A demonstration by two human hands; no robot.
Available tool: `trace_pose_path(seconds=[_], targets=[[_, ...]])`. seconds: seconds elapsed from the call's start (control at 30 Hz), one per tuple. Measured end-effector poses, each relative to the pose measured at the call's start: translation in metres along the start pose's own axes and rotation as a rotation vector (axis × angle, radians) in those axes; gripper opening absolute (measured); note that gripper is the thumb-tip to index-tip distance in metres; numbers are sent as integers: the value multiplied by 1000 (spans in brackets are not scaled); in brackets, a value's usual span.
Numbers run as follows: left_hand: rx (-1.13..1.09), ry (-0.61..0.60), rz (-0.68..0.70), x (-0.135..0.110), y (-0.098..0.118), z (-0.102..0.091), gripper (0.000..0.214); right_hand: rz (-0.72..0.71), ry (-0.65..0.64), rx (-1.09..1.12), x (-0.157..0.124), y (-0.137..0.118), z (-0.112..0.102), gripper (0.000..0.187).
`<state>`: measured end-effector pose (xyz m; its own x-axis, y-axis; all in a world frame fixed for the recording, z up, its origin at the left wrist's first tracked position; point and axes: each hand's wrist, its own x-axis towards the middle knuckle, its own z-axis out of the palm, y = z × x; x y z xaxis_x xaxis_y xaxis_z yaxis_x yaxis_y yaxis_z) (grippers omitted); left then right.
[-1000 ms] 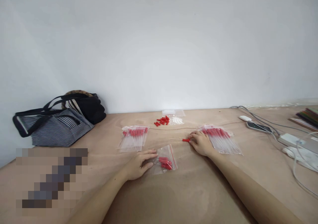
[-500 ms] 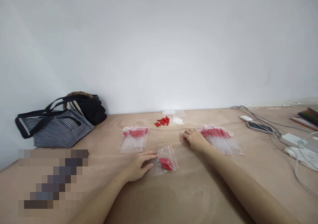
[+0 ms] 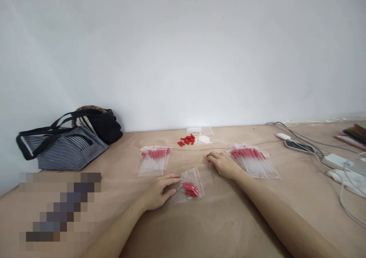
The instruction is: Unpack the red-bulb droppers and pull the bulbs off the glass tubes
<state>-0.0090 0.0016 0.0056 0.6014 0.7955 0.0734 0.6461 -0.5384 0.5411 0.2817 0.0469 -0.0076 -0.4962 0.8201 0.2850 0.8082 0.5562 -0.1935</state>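
Note:
My left hand [image 3: 158,191] lies with fingers stretched out and thumb apart, the tips touching the left edge of a clear zip bag [image 3: 183,197]. Several red handle-like pieces [image 3: 191,188] lie inside that bag, and its red-lined opening faces right. My right hand [image 3: 224,163] pinches the red end of a thin rod [image 3: 212,174], whose slim shaft points down toward me. Right beside this hand lies a fan of clear bags [image 3: 257,169] holding several thin red-handled rods. A similar stack of bags [image 3: 154,162] lies beyond my left hand.
A pile of loose red pieces [image 3: 187,139] and thin clear pieces [image 3: 203,139] lie near the wall. A striped bag [image 3: 73,149] stands at left. A phone [image 3: 299,146], a power strip [image 3: 339,161] and cables lie at right. A blurred patch covers something at lower left.
The thin rod in my right hand has swung from pointing left toward the bag to pointing down toward me. My right hand has shifted slightly left; my left hand has barely moved.

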Motion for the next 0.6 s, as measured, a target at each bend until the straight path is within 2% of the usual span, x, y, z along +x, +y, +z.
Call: trace_pose_path(seconds=[0.07, 0.13, 0.2, 0.27, 0.4, 0.6], targets=[[7, 7, 2, 0, -1, 1, 37, 48, 47, 81, -7, -10, -4, 23], [6, 10, 8, 1, -2, 2, 36, 115, 75, 271, -15, -21, -3, 18], [1, 21, 8, 2, -4, 4, 35, 150, 57, 477, -21, -31, 2, 16], [-5, 33, 12, 3, -5, 5, 34, 129, 27, 591, -25, -39, 9, 15], [-2, 40, 24, 5, -3, 7, 33, 77, -21, 605, -22, -47, 17, 18], [26, 80, -12, 6, 3, 9, 36, 48, -123, 508, -15, -56, 9, 35]])
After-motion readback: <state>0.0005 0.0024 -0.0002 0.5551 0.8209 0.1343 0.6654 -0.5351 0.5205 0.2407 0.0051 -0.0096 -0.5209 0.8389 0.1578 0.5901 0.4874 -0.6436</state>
